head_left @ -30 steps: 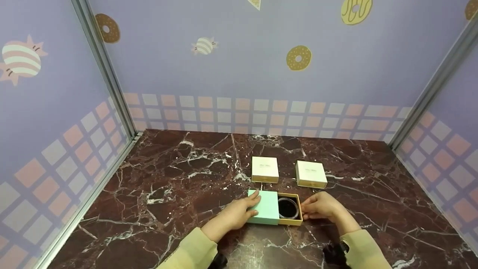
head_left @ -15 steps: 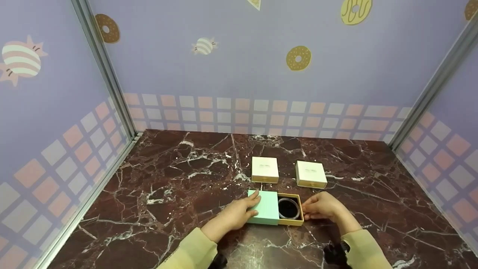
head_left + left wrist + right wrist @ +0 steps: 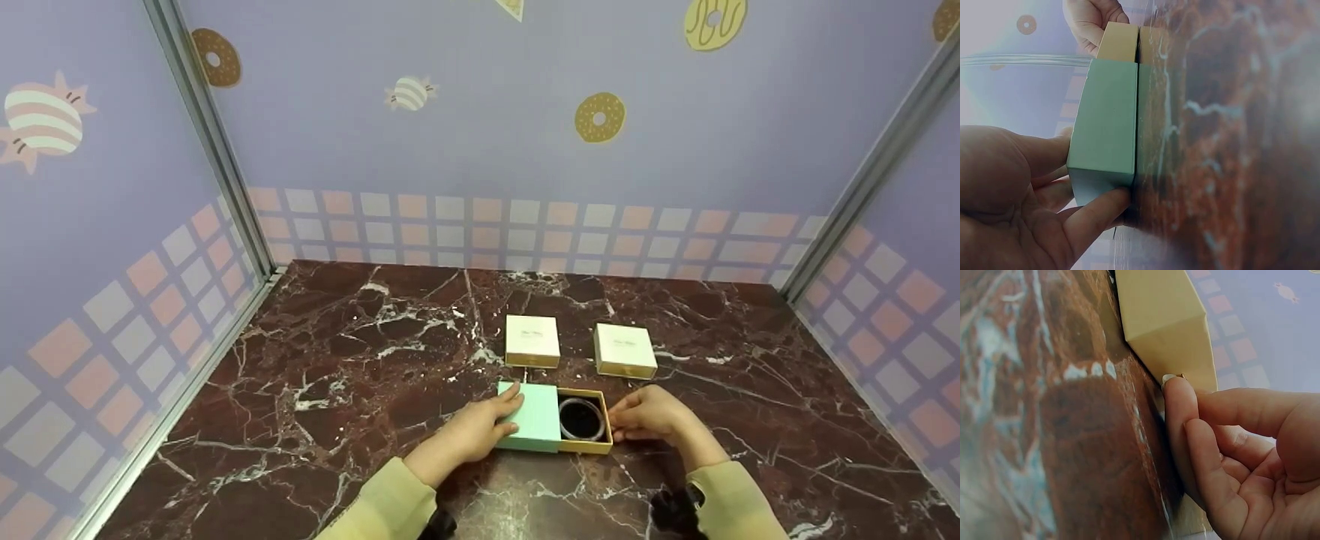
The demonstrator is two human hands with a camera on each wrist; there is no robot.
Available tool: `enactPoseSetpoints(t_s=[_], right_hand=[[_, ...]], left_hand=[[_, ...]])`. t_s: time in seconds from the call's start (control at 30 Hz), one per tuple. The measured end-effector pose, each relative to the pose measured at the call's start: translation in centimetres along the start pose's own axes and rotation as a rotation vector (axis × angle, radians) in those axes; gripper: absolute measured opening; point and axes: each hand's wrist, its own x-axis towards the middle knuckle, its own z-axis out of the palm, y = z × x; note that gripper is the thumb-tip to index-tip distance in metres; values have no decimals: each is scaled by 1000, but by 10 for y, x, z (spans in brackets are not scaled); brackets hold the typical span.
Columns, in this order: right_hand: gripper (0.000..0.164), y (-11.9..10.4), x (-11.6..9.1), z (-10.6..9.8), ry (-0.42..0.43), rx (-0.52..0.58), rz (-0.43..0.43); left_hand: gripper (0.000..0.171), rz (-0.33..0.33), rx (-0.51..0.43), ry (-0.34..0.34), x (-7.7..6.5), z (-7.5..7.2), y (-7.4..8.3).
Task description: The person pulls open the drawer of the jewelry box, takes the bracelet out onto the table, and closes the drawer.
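Observation:
A mint-green box sleeve [image 3: 534,416] lies on the table with a yellow drawer [image 3: 589,448] pulled partway out of its right side. Inside the drawer sits a clear round bangle [image 3: 582,437] against a black lining. My left hand [image 3: 476,429] grips the left end of the sleeve; in the left wrist view its fingers [image 3: 1098,216] bend around the end face close to the tabletop. At the drawer's right end, thumb and forefinger of my right hand [image 3: 651,414] pinch a small pull tab [image 3: 1181,376], mostly hidden by the fingertips.
Two small cream boxes, the left one [image 3: 532,337] and the right one [image 3: 625,349], stand behind the green box. Dark red marbled tabletop [image 3: 360,420] surrounds everything. Purple patterned panels [image 3: 480,135] rise at the back and both sides.
The yellow drawer has slid slightly farther right out of the sleeve, and my right hand has moved with it. My left hand and the sleeve have stayed put.

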Motion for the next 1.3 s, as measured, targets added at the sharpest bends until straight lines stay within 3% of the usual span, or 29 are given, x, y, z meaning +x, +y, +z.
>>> enactPoseSetpoints(t_s=[0.57,0.8,1.07,1.3], right_hand=[[25,-4,-2,0,7,5,-19],[30,-14,-5,2,175,-108,-114],[22,-20,0,14,395,-212,-255],[15,-23,1,28,449,-303,-349]], left_hand=[[56,-1,-9,-12,1,2,-3],[56,11,9,4,1,1,-2],[56,18,13,5,1,2,-3],[56,11,-6,-1,1,0,-2]])
